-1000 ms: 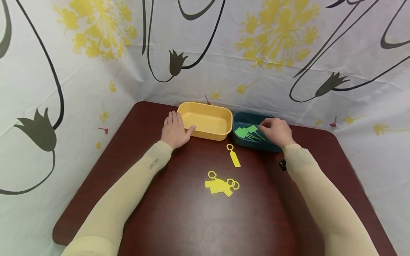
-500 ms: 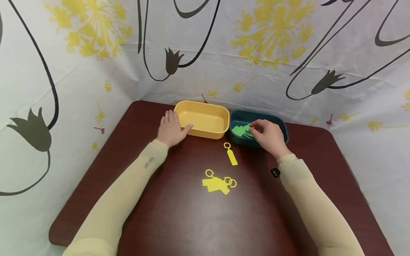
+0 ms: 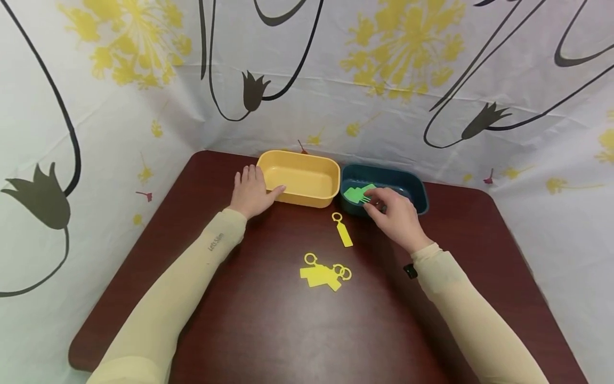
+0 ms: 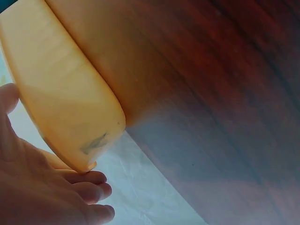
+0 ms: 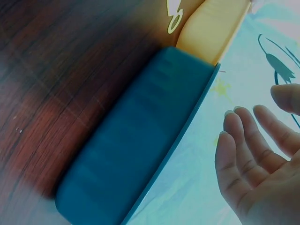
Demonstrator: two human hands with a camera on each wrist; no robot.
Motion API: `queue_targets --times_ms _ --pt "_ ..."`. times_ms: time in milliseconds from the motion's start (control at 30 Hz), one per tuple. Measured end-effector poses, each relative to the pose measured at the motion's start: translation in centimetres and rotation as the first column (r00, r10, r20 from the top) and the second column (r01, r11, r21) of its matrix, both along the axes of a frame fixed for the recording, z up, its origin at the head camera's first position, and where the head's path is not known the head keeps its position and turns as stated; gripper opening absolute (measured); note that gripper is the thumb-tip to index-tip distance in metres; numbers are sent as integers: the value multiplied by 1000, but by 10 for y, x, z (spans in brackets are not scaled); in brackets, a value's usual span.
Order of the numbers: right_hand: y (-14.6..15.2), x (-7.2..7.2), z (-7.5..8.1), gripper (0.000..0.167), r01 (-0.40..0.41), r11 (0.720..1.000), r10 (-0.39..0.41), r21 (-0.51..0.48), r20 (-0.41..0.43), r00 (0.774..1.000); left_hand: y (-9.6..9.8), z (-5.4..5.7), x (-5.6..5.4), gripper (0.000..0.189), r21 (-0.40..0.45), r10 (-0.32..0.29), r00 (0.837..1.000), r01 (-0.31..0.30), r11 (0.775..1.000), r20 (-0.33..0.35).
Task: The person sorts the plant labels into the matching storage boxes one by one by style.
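My left hand [image 3: 251, 194] rests against the left end of a yellow plastic bin [image 3: 307, 201]. Its fingers lie fairly straight at the corner, the thumb along the front side; the left wrist view shows them touching the bin's rim [image 4: 70, 161]. Over the front of a dark teal bin [image 3: 405, 184], my right hand [image 3: 395, 216] hovers with loosely bent fingers. In the right wrist view, nothing sits between those fingers [image 5: 248, 154], and the teal bin [image 5: 136, 126] stands beside them. Several flat green tags [image 3: 355, 194] lie in the teal bin's left part, partly behind the right hand.
One yellow tag [image 3: 344, 234] with a ring end lies in front of the bins. Nearer me is an overlapping pile of yellow tags [image 3: 320, 276]. Both bins stand side by side at the back of the dark wooden table [image 3: 268, 325], against a patterned cloth [image 3: 307, 80].
My right hand has drawn back toward me and left, from over the green tags to the teal bin's front edge, and its fingers have parted. The left hand stays on the yellow bin.
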State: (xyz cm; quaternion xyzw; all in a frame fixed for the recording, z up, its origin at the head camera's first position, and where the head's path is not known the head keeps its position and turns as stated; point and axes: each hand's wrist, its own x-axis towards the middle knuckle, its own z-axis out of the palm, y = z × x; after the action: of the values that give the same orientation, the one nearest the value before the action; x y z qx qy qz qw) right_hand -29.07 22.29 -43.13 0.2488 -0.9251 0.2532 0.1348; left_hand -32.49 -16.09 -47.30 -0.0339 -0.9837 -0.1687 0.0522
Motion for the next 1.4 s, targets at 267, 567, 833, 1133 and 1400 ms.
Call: queue_targets --times_ms 267,567,833,1133,1400 --pt "10 0 1 30 19 1000 -19 -2 -34 999 -2 2 5 107 77 -11 1000 11 997 -9" --pt "35 -10 0 34 53 999 -53 2 -19 998 -1 6 7 105 45 -28 998 30 999 -50" --pt "64 -28 -9 41 95 995 -96 21 17 995 3 9 20 100 -16 -95 991 94 995 -97" --pt "88 -43 -21 62 144 986 -150 79 68 986 15 15 43 97 -76 -171 978 163 984 -118" --pt "96 -52 -28 85 129 979 -148 160 113 982 31 16 63 95 -137 -218 971 203 970 -102"
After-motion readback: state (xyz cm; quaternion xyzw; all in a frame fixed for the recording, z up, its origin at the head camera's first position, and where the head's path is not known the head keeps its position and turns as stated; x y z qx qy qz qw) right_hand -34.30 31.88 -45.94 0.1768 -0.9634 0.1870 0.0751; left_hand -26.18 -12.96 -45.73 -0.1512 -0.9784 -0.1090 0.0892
